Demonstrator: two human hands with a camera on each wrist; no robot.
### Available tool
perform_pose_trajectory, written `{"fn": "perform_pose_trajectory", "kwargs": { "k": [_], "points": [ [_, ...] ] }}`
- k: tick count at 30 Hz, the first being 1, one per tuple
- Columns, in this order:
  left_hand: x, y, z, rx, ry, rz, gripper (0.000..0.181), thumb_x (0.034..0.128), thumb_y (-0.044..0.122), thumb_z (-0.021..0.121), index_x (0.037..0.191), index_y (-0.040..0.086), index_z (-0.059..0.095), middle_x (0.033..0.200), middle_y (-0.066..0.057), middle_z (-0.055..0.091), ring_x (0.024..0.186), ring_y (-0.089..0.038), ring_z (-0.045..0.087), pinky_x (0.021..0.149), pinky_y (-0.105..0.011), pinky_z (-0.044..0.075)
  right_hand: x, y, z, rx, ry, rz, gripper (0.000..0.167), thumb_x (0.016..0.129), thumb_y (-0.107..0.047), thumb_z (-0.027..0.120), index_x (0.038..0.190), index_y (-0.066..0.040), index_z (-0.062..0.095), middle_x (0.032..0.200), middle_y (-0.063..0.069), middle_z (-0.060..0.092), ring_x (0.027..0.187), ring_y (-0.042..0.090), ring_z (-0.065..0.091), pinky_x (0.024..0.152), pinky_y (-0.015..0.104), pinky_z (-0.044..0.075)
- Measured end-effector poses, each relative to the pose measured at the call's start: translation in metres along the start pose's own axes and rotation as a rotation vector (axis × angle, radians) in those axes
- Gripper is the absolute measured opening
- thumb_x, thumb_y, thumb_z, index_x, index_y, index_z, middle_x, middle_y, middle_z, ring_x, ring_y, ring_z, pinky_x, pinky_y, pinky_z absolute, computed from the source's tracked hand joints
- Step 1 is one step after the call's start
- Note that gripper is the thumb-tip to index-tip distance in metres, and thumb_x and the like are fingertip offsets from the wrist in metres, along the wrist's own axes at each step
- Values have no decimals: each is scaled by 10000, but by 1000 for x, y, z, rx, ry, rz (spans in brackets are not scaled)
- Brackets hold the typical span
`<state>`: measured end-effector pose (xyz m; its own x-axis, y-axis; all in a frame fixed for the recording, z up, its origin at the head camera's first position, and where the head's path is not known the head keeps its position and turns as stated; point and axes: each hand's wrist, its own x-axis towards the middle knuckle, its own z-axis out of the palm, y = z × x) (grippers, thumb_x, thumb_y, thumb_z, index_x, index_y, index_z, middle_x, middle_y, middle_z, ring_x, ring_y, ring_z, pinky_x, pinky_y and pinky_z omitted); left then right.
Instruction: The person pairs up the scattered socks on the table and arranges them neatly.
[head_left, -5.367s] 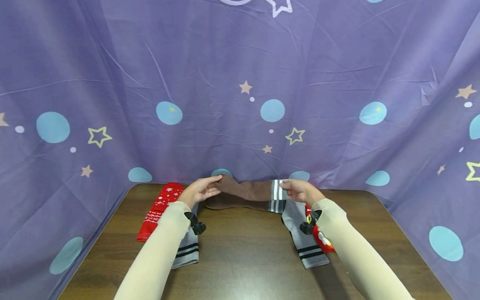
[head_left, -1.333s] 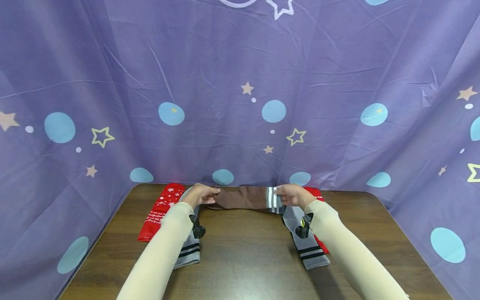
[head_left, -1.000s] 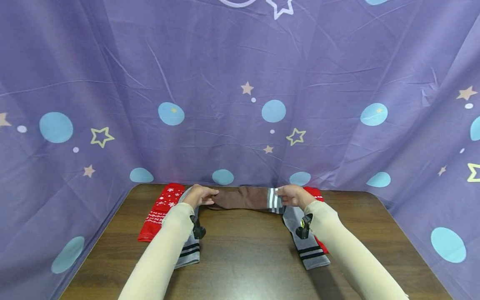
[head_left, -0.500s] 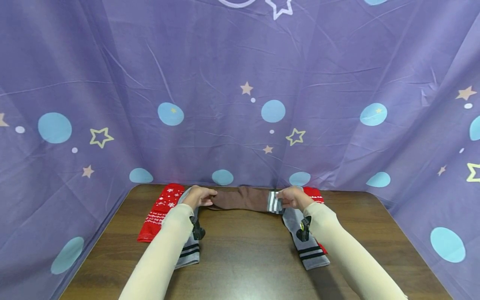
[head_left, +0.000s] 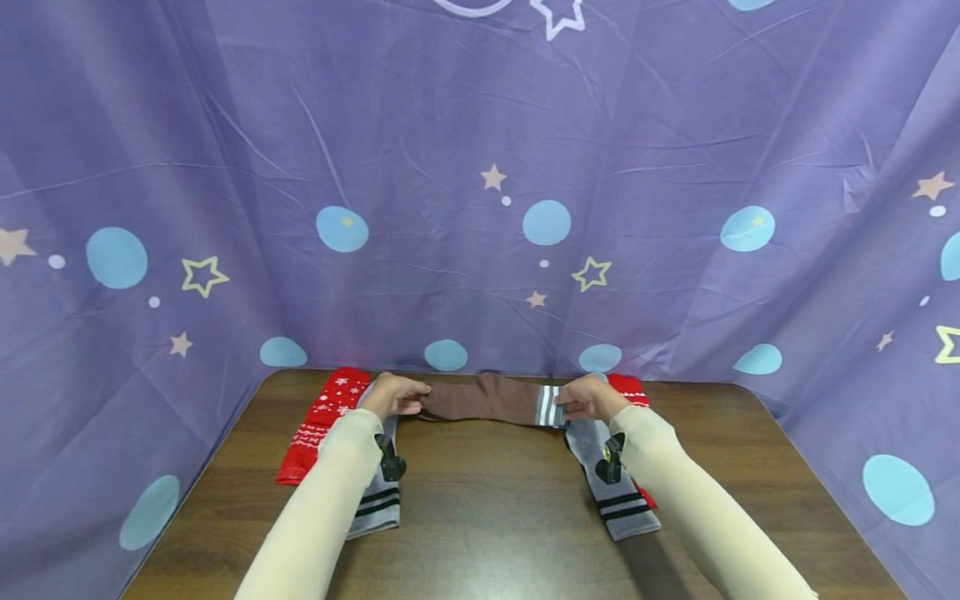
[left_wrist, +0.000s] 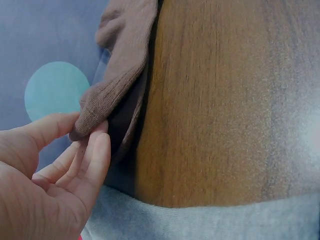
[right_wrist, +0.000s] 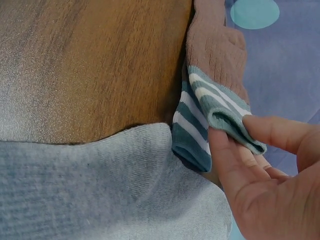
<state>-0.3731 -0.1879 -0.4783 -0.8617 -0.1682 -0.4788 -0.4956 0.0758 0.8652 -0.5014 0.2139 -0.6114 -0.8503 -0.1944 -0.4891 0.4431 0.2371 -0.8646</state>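
Note:
My left hand (head_left: 393, 395) pinches the toe of a brown sock (head_left: 487, 398) at the table's far edge. In the left wrist view the toe (left_wrist: 89, 112) sits between thumb and fingers. My right hand (head_left: 592, 397) pinches the same sock's grey, white-striped cuff (right_wrist: 220, 100) between thumb and fingers. A second brown sock lies beneath it; its striped cuff (right_wrist: 192, 132) shows beside the held one in the right wrist view. Most of the lower sock is covered by the upper.
Grey socks with black stripes lie below each hand, a left one (head_left: 378, 504) and a right one (head_left: 626, 510). A red snowflake sock (head_left: 307, 442) is at far left; another red sock (head_left: 628, 387) is partly hidden under my right arm. A purple curtain (head_left: 480, 125) rises behind the wooden table (head_left: 480, 517).
Both hands have lowered the upper brown sock from above the table down over the other brown sock. In the last second they dipped slightly further, still pinching both ends.

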Motion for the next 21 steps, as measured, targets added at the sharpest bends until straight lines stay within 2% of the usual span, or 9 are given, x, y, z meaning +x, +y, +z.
{"fn": "perform_pose_trajectory", "kwargs": {
  "k": [3,4,5,9,11,16,17,19,21],
  "points": [
    [-1,0,-1,6,4,-9,207,877,-6,724,889,24,520,631,-3,576,518,-92,580,553,-224,606,-9,-5,1,27,-3,-22,266,791,17,808,970,-11,613,960,152,729,910,267,718,849,446,628],
    [-1,0,-1,7,5,-11,205,878,-6,723,882,23,521,626,-6,577,515,-92,580,553,-223,605,-22,-12,6,29,19,-25,263,788,33,803,965,-4,612,959,160,729,911,273,720,854,454,628],
    [-1,0,-1,5,5,-12,203,879,-6,723,875,24,523,619,-6,576,512,-90,578,550,-221,603,-41,-22,16,35,67,-16,266,804,57,779,1004,13,609,1012,176,724,962,291,713,900,474,616],
    [0,0,-1,9,9,-17,218,883,-5,725,851,35,512,602,0,566,507,-81,568,542,-211,595,-127,-65,53,51,202,-17,178,846,135,684,985,70,593,1020,200,678,1008,334,672,1018,510,560],
    [0,0,-1,11,12,-15,214,885,-8,726,870,23,515,599,4,561,507,-79,566,546,-206,595,-143,-73,58,76,235,-8,199,809,158,711,954,80,599,990,196,670,981,332,667,1007,504,567],
    [4,0,0,39,48,-26,247,884,-6,745,1046,-62,568,586,0,554,492,-78,558,544,-214,596,-146,-73,60,92,274,-38,220,776,171,735,803,21,577,764,92,653,771,230,674,931,505,602],
    [6,-1,0,48,52,-29,279,878,-5,754,1072,-77,568,581,-6,551,487,-82,556,530,-218,592,-158,-77,67,81,305,-49,185,829,179,668,810,27,564,760,93,649,770,228,673,983,526,571],
    [14,-3,0,66,64,-35,343,860,-9,773,1123,-109,576,578,-20,552,484,-97,558,526,-229,592,-159,-76,68,85,304,-61,216,837,183,659,777,3,554,716,72,649,720,197,667,978,529,571],
    [25,-6,-2,64,51,-32,374,813,-17,817,1083,-129,583,568,-37,552,471,-116,564,502,-242,587,-160,-76,69,93,306,-66,233,838,185,659,769,-7,548,720,73,655,705,186,665,969,522,579]
  ]
}}
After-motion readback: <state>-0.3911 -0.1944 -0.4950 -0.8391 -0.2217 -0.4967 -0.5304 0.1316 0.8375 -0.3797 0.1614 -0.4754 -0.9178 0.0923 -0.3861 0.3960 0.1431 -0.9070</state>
